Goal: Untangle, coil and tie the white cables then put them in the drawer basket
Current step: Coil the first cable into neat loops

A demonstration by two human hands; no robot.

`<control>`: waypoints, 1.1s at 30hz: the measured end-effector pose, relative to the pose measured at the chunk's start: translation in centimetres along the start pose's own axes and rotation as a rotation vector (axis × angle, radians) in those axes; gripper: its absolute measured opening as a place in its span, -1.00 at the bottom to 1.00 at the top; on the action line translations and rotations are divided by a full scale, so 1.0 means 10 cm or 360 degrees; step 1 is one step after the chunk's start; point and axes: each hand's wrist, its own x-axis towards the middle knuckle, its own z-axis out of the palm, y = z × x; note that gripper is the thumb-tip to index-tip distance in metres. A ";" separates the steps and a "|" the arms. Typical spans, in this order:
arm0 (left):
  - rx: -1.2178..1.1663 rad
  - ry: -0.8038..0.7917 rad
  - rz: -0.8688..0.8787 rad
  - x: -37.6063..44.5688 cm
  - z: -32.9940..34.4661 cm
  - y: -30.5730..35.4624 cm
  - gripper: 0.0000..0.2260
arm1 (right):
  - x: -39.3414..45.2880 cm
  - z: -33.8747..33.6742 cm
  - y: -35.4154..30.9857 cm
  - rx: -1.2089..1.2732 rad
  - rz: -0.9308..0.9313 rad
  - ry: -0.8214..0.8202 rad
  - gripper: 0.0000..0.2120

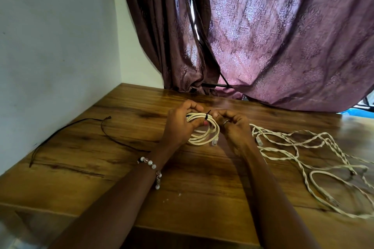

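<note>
1. Centrally, over the far middle of the wooden desk (pixel 125 170), both hands meet on a coiled white cable (pixel 204 136).
2. Left hand (pixel 180 125): fingers curled round the left side of the coil, thumb pressed on the strands; it grips the bundle. A beaded bracelet (pixel 150 164) sits on that wrist.
3. Right hand (pixel 232 125): fingertips pinch at the coil's top, just beside a black tie (pixel 207 115) wrapped round the strands. A ring (pixel 226 121) shows on one finger.
4. The coil hangs in several loops between the hands, its lower arc near the desk top; a clear plug end (pixel 215 142) dangles at the bottom right. Whether it touches the desk I cannot tell.
5. Loose white cables (pixel 315 159) lie spread on the desk to the right, partly twisted together, uncoiled, apart from the coil.
6. A thin black cord (pixel 60 130) lies on the desk to the left, near the white wall (pixel 56 46).
7. Patterned purple curtains (pixel 283 36) hang behind the desk.
</note>
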 end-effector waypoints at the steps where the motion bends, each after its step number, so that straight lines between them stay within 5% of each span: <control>1: -0.0017 -0.0002 0.0001 0.00 0.00 0.00 -0.71 | -0.01 0.00 0.00 0.0030 0.0010 -0.0010 -0.88; 8: -0.0068 -0.0026 0.0043 -0.01 -0.01 0.02 -0.75 | -0.02 0.00 0.01 0.0287 0.0101 -0.0067 -0.79; 13: -0.0079 -0.0085 0.0060 -0.01 0.00 0.01 -0.75 | -0.03 0.02 -0.02 0.0396 0.0147 -0.0099 -0.94; 23: -0.0217 -0.0174 -0.0035 -0.01 -0.01 0.03 -0.77 | -0.01 0.01 -0.02 0.0370 0.0249 -0.0081 -0.93; 33: 0.0069 -0.0092 0.0405 -0.03 0.06 -0.01 -0.81 | 0.00 -0.07 -0.05 0.0549 0.0553 -0.0057 -0.90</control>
